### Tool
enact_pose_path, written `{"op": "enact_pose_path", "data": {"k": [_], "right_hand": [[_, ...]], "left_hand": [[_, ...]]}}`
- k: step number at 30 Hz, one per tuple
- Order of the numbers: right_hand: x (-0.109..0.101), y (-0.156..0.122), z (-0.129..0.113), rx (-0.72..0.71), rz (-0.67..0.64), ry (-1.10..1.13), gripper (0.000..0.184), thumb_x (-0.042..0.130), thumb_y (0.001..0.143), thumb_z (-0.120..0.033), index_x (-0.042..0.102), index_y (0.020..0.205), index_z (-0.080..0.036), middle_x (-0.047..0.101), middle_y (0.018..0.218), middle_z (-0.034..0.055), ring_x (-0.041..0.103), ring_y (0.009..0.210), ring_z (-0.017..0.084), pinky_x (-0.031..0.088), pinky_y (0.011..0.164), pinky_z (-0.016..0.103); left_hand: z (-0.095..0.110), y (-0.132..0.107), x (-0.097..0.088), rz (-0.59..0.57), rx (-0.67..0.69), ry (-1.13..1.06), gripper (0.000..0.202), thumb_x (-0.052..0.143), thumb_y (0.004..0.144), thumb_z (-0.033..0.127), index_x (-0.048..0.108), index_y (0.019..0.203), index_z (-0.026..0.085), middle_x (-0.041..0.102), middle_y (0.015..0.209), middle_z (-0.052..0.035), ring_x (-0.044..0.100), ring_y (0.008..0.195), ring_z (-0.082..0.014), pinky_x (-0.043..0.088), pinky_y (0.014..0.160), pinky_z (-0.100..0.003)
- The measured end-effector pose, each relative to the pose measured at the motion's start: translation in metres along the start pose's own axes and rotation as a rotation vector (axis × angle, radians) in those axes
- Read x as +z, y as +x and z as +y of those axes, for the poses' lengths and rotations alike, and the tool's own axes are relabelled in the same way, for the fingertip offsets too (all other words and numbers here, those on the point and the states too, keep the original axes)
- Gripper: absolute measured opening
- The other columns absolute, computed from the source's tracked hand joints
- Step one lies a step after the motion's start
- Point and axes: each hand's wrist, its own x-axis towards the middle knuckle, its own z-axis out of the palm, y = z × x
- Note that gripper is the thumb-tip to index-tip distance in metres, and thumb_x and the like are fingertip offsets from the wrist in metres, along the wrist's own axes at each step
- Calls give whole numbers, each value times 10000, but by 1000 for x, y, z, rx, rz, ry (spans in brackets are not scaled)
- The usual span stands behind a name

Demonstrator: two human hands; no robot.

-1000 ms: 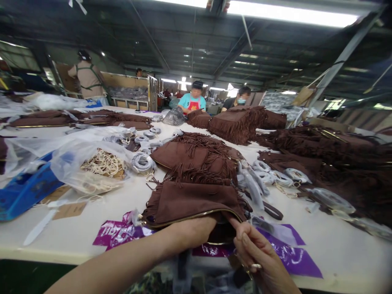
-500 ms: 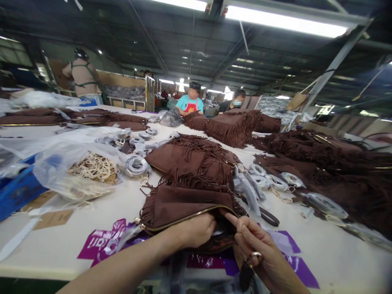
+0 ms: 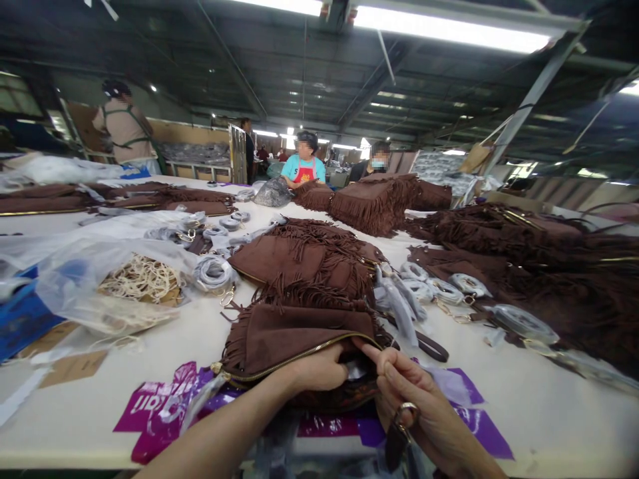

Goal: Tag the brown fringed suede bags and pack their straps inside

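Note:
A brown fringed bag lies in front of me with its brass zipper undone and its mouth gaping toward me. My left hand reaches into that opening; its fingers are hidden inside. At the right end of the mouth, my right hand pinches the bag's edge, its index finger stretched into the opening. A gold clasp with a dark leather tab hangs by the right hand's fingers. Under the bag lie purple printed plastic bags. Clear film shows around the zipper's left end.
More brown fringed bags lie just beyond, with piles to the right. Wrapped coiled straps flank them. At left are a clear bag of cream cords and a blue bin. Co-workers are across the table.
The whole view has shifted slightly, so things sit a little further left. My left hand has barely moved inside the bag, and my right hand keeps its hold on the edge.

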Motion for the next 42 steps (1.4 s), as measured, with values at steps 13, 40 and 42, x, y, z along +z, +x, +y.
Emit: {"op": "enact_pose_path", "data": {"k": [13, 40, 42], "right_hand": [[-4, -5, -9, -45, 95, -514, 296, 625, 858, -478, 581, 746, -207, 591, 708, -26, 514, 652, 138, 401, 707, 259], [21, 12, 5, -139, 156, -1451, 269, 402, 884, -237, 538, 654, -209, 626, 685, 43, 584, 670, 199, 375, 628, 303], [23, 7, 1, -310, 145, -1431, 267, 387, 932, -262, 579, 756, -205, 633, 742, 46, 603, 712, 204, 420, 663, 310]], "left_hand": [[2, -4, 8, 79, -122, -276, 544, 506, 645, 58, 661, 1158, 152, 693, 1168, -50, 595, 1097, -247, 406, 1025, -358], [31, -32, -9, 184, -21, 398, 346, 405, 801, 64, 667, 1006, 158, 685, 1057, -120, 586, 973, -252, 409, 906, -341], [45, -38, -23, 163, 15, 320, 237, 420, 813, 107, 648, 832, 169, 674, 865, -65, 569, 807, -200, 415, 774, -289]]}}
